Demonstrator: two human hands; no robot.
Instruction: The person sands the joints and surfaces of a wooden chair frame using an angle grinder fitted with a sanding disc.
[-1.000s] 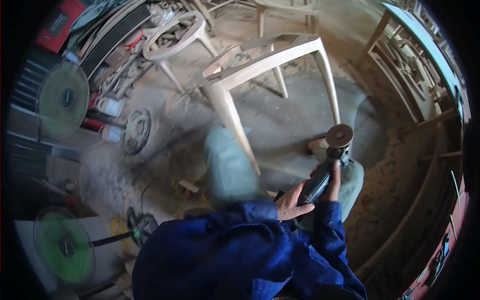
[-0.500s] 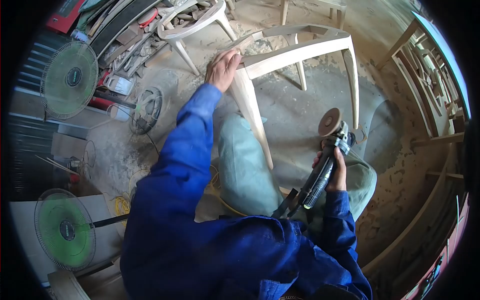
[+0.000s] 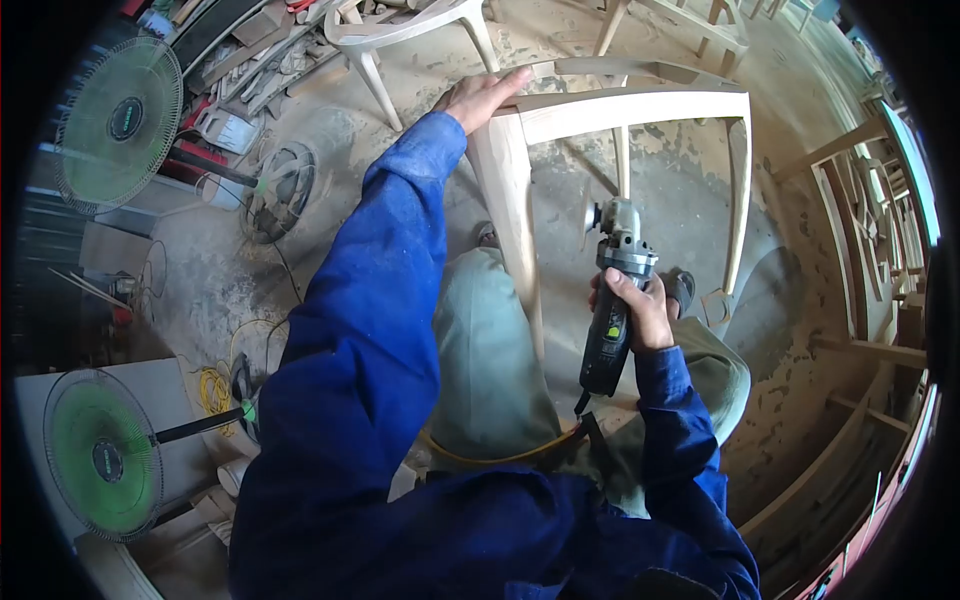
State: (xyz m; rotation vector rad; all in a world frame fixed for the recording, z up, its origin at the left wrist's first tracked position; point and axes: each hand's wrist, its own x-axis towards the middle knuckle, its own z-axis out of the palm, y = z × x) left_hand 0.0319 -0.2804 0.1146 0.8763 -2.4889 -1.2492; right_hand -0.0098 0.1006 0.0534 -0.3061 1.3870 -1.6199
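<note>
A pale wooden chair frame (image 3: 630, 112) without a seat stands before me on its legs. My left hand (image 3: 482, 98) is closed over its near left corner, above the front leg (image 3: 508, 170); some of the fingers are hidden behind the wood. In my right hand (image 3: 645, 308) is a black and grey angle grinder (image 3: 606, 345), gripped around its body. The grinder's head points away from me, below the front rail. Its disc (image 3: 587, 220) is turned edge-on, facing the front left leg with a gap between them.
Two green standing fans (image 3: 122, 118) are on the left. More wooden chair frames (image 3: 405, 32) stand beyond, near a heap of wood scraps (image 3: 275, 75). A wooden rack (image 3: 850, 240) runs along the right. A yellow cord (image 3: 500, 458) crosses by my legs.
The grinder has moved left and forward, closer to the front left leg, and its disc has turned from face-up to edge-on. My left hand stays on the corner. The view has shifted.
</note>
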